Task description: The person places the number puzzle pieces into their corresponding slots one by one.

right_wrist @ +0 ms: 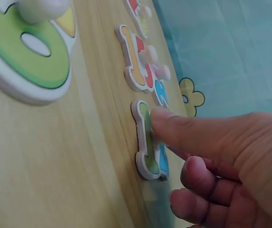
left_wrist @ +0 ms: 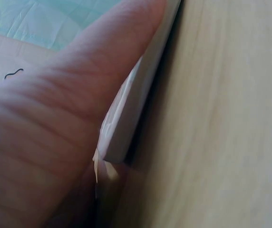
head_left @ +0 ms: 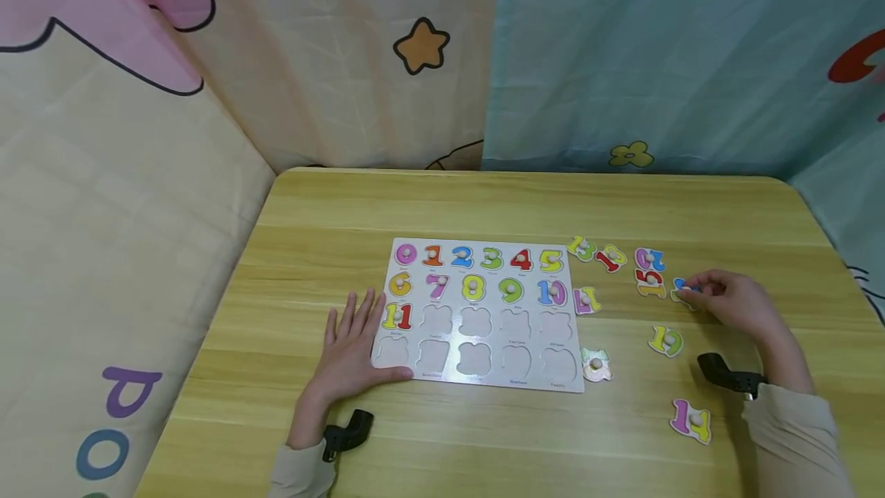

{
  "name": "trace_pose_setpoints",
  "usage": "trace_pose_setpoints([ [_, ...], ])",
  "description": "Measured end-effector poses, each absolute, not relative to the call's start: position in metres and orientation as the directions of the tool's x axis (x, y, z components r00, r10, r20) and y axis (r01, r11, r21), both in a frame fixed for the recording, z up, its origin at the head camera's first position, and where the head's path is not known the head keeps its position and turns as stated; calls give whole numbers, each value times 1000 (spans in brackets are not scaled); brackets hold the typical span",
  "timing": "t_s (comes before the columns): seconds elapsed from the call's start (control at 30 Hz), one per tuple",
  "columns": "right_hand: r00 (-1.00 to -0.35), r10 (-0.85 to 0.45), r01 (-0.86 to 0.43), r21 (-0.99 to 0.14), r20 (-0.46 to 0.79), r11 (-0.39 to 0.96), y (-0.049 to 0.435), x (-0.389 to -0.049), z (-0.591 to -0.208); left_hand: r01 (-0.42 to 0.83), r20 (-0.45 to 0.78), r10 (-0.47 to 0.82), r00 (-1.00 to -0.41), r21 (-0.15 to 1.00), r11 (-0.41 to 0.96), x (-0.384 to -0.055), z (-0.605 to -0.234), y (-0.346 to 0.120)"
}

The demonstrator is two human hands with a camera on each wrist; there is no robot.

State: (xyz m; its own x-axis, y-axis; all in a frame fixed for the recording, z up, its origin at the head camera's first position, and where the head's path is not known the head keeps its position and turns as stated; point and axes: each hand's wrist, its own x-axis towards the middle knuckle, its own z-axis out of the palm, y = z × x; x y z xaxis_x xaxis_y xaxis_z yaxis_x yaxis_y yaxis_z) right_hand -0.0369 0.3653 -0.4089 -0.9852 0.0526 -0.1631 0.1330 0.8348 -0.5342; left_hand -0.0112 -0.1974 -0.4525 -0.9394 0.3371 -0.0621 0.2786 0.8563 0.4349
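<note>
My left hand lies spread at the left edge of a white number puzzle board, thumb over its front corner. In the left wrist view the thumb rests along the board's edge. The board has number pieces from 0 to 11 in its upper slots; the lower recesses are bare. To the right, my right hand pinches a number puzzle piece with a green 1 and a blue digit between thumb and fingers. The thumb hides its knob. The piece is tilted close over the table.
Loose number pieces lie right of the board: a red-and-orange 15, a pink-and-blue piece, a 13, a face-down-looking pale piece, a yellow-and-green piece and a purple-and-yellow piece. Curtains hang behind the table.
</note>
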Motion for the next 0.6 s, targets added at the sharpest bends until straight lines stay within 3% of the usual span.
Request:
trace_pose_setpoints([
  [0.6, -985, 66, 133, -448, -162, 884, 354, -35, -402, 279, -66, 339, -939, 432, 858, -12, -453, -197],
])
